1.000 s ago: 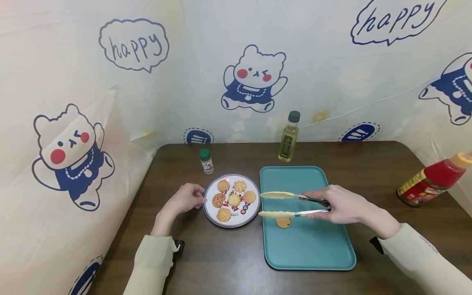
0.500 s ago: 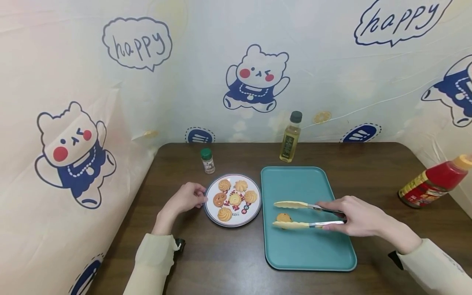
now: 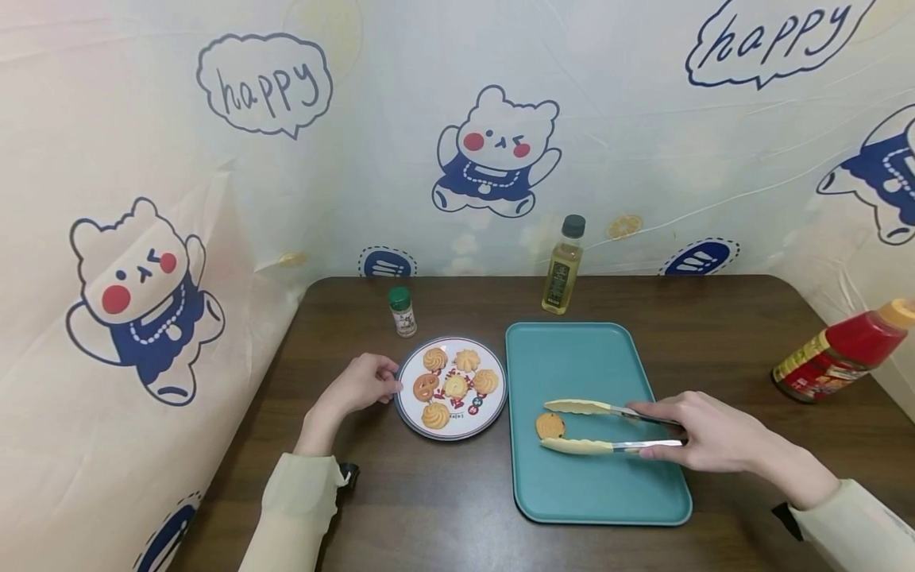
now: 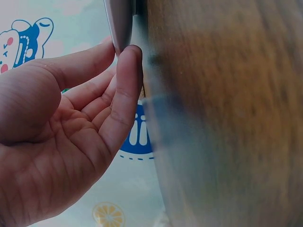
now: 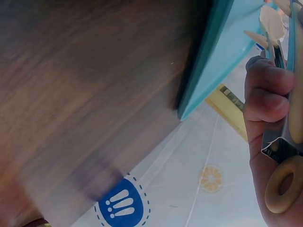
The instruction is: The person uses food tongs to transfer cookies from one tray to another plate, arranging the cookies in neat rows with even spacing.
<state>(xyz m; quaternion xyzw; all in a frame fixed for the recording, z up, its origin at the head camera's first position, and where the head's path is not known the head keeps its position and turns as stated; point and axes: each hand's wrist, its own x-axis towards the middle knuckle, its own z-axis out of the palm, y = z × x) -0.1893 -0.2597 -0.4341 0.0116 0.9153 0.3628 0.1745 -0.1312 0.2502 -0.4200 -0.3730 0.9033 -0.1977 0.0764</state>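
Observation:
My left hand (image 3: pixel 362 384) pinches the left rim of a round white plate (image 3: pixel 418 421) with blue edging; in the left wrist view thumb and fingertips meet at the plate (image 4: pixel 119 21). Several cookies (image 3: pixel 455 387) lie on it, mostly swirled, one shaped like a pretzel. My right hand (image 3: pixel 704 433) grips a pair of metal tongs (image 3: pixel 579 446) with cream scalloped tips, held spread over the teal tray (image 3: pixel 600 496). A single round cookie (image 3: pixel 550 426) rests on the tray, between the two tips. In the right wrist view, the tongs' ring end (image 5: pixel 283 185) shows by the palm.
A green-capped seasoning jar (image 3: pixel 403 313) stands behind the plate. An oil bottle (image 3: pixel 561 270) stands behind the tray, and a red sauce bottle (image 3: pixel 836 357) is at the right table edge. Printed cloth (image 3: pixel 357 183) hangs along the table's back and left.
My right hand has brought the tongs from beside the plate rightward and toward me, so their spread tips now flank the tray's cookie. My left hand stays on the plate rim.

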